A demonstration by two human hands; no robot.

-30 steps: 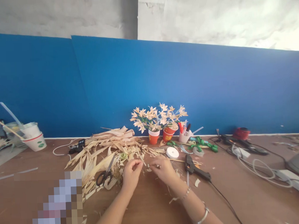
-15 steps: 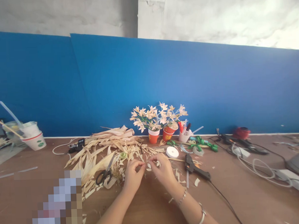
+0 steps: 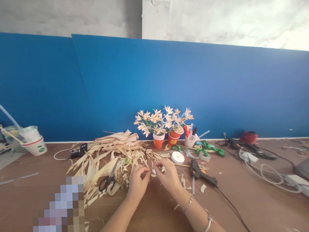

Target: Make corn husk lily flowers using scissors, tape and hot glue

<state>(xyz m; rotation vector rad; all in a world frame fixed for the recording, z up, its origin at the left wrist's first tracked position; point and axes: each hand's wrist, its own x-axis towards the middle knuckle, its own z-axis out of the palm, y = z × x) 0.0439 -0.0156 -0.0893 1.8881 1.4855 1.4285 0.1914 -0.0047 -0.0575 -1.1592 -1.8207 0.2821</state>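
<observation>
Head view: pale slips (image 3: 153,171) lie on the tabletop (image 3: 152,210), in and just beyond the gap between the hands. The left hand (image 3: 138,181) and the right hand (image 3: 169,174) face each other, thumb and forefinger of each drawn together as if pinching; whether the fingers grasp a thin piece is too small to tell. For work this fine, a light, even pinch seems best, since dry material could crease or split, and bringing the hands close should steady it. To the left, scissors (image 3: 106,183) lie among dried strips (image 3: 120,141). On the right are a white roll (image 3: 178,157) and a glue gun (image 3: 207,179), possibly hot and best avoided. Pale flowers (image 3: 154,118) stand in red cups (image 3: 159,143) at the far side.
</observation>
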